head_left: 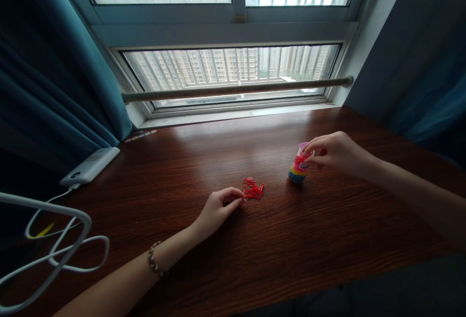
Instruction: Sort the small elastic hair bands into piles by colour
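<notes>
A small pile of red rubber bands (pixel 254 189) lies loosely on the wooden table. My left hand (pixel 217 210) rests at its left edge, thumb and fingers closed in a pinch at a red strand. To the right stands a small clear bottle (pixel 298 168), slightly tilted, with a pink rim and bands of red, pink, yellow and blue. Its base is on the tabletop. My right hand (pixel 340 154) grips the bottle near the neck from the right side; some fingertips are hidden behind the rim. A braided bracelet (pixel 153 258) circles my left wrist.
On the left, a white power bank (pixel 90 166) lies with a white cable (pixel 82 239) looped toward the front. A blue curtain (pixel 65 64) hangs beside it. Behind the table (pixel 204 152), a rail (pixel 236 91) crosses the window.
</notes>
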A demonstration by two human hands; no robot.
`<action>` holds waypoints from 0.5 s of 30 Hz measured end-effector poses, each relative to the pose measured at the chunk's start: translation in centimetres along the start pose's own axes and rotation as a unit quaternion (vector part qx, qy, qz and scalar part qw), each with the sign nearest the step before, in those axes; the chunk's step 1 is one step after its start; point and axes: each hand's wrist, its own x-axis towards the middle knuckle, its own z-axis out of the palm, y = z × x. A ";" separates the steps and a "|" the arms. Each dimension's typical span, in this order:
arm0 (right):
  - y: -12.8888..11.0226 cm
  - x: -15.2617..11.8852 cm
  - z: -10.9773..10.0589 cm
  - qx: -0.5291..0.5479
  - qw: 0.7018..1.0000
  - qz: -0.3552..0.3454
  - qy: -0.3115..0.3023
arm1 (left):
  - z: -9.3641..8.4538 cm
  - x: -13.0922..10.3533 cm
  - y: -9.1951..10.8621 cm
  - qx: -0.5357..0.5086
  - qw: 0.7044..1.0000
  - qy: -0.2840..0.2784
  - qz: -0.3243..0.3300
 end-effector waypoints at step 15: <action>-3.8 -0.1 9.8 0.007 0.987 -0.141 0.076 | 0.2 4.2 1.9 0.321 0.946 -0.017 0.046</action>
